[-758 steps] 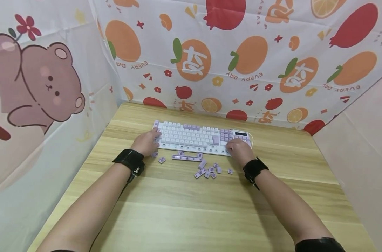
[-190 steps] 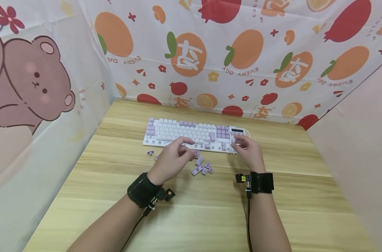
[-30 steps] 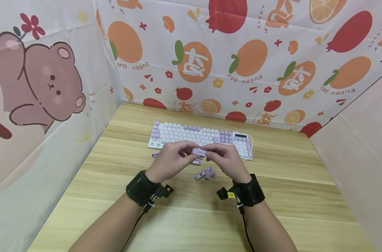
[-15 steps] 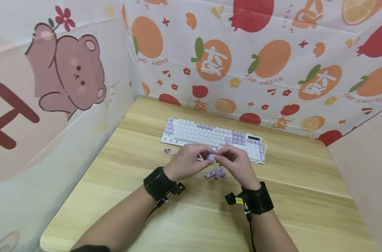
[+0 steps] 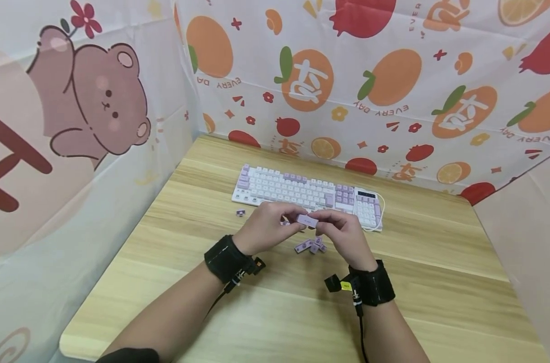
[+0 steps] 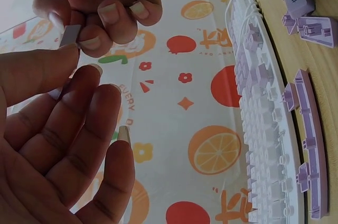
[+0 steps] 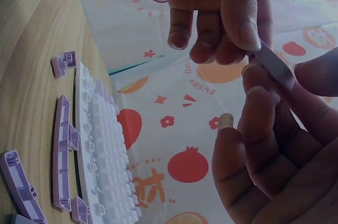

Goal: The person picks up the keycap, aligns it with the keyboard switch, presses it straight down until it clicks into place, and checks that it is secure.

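A wide purple keycap (image 5: 307, 221) is held in the air between both hands, over the front edge of the white and purple keyboard (image 5: 284, 189). My left hand (image 5: 271, 227) pinches its left end between thumb and fingers. The right end is pinched by my right hand (image 5: 345, 234). Seen from the left wrist, the keycap (image 6: 70, 36) lies between the fingertips of both hands. The right wrist view shows the keycap (image 7: 274, 66) tilted. Part of the keyboard's front row is hidden behind the hands.
Loose purple keycaps (image 5: 313, 246) lie on the wooden table (image 5: 257, 312) in front of the keyboard, with a single one (image 5: 240, 213) further left. A long purple keycap (image 6: 315, 145) lies along the keyboard's front edge. A white cable (image 5: 382, 209) loops at the keyboard's right end.
Compared with half a second ago, the held keycap is turned so its long printed side shows. Against the oldest frame, both hands have left the keyboard's ends and meet around the keycap.
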`<state>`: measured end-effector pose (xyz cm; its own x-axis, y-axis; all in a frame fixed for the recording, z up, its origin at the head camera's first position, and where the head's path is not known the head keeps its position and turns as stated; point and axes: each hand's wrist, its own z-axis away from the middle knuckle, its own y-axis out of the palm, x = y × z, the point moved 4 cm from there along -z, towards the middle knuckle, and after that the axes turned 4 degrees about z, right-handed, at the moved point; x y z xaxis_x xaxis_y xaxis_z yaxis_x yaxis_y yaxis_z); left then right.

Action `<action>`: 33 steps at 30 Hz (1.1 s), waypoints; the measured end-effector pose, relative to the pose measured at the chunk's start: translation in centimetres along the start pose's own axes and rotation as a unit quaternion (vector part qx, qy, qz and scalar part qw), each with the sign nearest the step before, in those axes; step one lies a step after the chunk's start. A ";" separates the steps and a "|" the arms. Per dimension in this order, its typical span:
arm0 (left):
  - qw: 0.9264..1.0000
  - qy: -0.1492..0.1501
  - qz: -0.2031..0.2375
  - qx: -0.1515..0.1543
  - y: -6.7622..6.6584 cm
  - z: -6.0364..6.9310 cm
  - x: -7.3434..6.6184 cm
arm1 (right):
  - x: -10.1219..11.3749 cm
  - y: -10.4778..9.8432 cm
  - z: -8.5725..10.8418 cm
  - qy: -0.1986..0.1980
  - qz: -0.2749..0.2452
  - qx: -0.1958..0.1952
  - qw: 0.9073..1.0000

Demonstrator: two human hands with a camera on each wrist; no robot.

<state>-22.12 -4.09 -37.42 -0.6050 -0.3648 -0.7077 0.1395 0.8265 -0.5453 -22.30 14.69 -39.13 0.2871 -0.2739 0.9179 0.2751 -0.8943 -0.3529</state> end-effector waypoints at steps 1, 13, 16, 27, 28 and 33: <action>1.000 -0.001 0.001 0.000 0.0 0.0 0.0 | 0.0 0.0 0.0 0.001 -0.003 0.002 1.000; 1.000 -0.001 0.017 0.005 0.6 0.2 0.3 | -0.7 0.0 0.1 0.017 -0.011 0.003 1.000; 1.000 0.004 0.022 0.014 0.9 0.1 0.2 | -1.0 0.0 0.2 0.019 0.014 -0.007 1.000; 0.999 -0.030 0.024 0.025 1.0 0.0 0.1 | 0.3 0.3 0.4 -0.202 0.257 -0.053 0.944; 0.999 -0.032 0.024 0.028 1.0 0.1 0.2 | 0.4 0.4 0.3 -0.213 0.269 -0.051 0.938; 0.998 -0.054 0.036 0.024 -0.1 0.2 0.7 | -1.0 -1.2 -1.5 -0.201 0.304 -0.056 0.930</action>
<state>-22.39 -4.49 -38.00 -0.5046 -0.3515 -0.7885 0.2178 0.8320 -0.5103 -24.28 15.48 -39.32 0.6842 -0.6062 0.4054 -0.1404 -0.6550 -0.7425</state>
